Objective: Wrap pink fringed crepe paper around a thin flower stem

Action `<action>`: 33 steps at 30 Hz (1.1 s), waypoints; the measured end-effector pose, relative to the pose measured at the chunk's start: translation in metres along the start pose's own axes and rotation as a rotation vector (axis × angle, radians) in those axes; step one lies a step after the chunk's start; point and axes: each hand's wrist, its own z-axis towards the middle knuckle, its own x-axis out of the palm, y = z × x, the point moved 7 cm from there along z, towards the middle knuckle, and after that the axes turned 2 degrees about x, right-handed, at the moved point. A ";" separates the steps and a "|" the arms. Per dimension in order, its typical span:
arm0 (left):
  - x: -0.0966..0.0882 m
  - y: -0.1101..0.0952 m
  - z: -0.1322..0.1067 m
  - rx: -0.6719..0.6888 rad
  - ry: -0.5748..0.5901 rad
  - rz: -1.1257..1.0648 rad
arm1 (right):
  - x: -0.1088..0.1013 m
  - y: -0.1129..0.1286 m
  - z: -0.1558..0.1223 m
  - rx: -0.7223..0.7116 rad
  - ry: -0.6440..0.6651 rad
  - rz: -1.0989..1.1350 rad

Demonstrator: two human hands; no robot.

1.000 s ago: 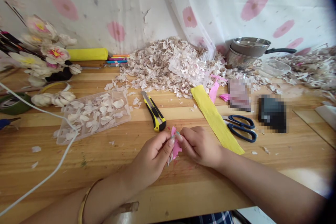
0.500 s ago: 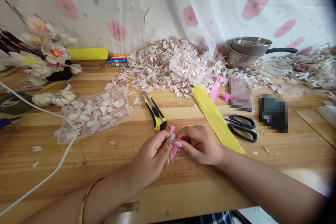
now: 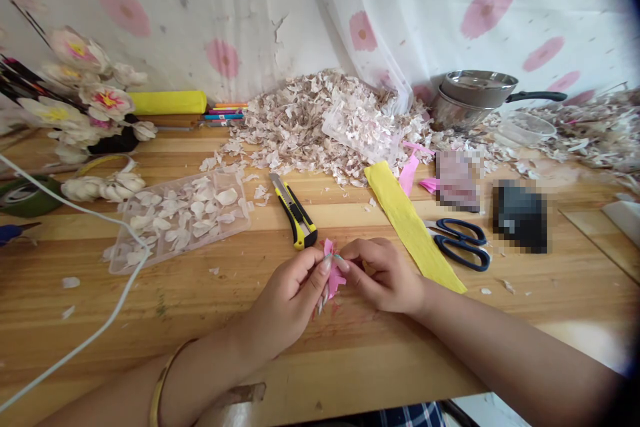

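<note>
Near the front edge of the wooden table [image 3: 200, 307], both hands meet on a small pink paper piece [image 3: 332, 275], held just above the wood; the left hand [image 3: 287, 297] pinches it between thumb and fingertips; the right hand [image 3: 385, 277] is closed on its other side; over the last second only the right fingertips have crept along its top, so the shaping seems mid-way; a utility knife [image 3: 295, 210] lies just beyond, scissors [image 3: 460, 243] and a yellow crepe strip [image 3: 413, 230] to the right.

Bare hands [image 3: 287, 303], gold wrist bangle [image 3: 163, 380]
</note>
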 end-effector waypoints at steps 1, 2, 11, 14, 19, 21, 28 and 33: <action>0.000 0.000 0.000 0.003 0.003 -0.003 | 0.000 0.000 0.000 0.002 0.002 -0.014; 0.000 -0.001 0.000 0.012 0.005 -0.003 | 0.001 0.001 0.000 0.005 0.002 -0.032; 0.004 -0.011 -0.002 0.061 0.060 0.066 | 0.011 -0.001 0.000 0.083 0.195 0.004; 0.003 -0.007 -0.001 0.043 0.036 0.048 | 0.007 0.002 0.001 0.017 0.157 -0.009; 0.001 -0.005 -0.001 0.052 0.020 0.051 | 0.004 0.001 0.000 0.003 0.105 -0.016; 0.001 -0.005 0.000 0.059 0.023 0.043 | 0.003 0.002 0.000 -0.011 0.074 -0.033; 0.004 -0.010 -0.003 0.075 0.071 0.078 | 0.005 0.004 0.000 -0.004 0.059 -0.114; 0.006 -0.014 -0.003 0.084 0.082 0.114 | 0.010 0.001 -0.001 0.051 0.124 -0.076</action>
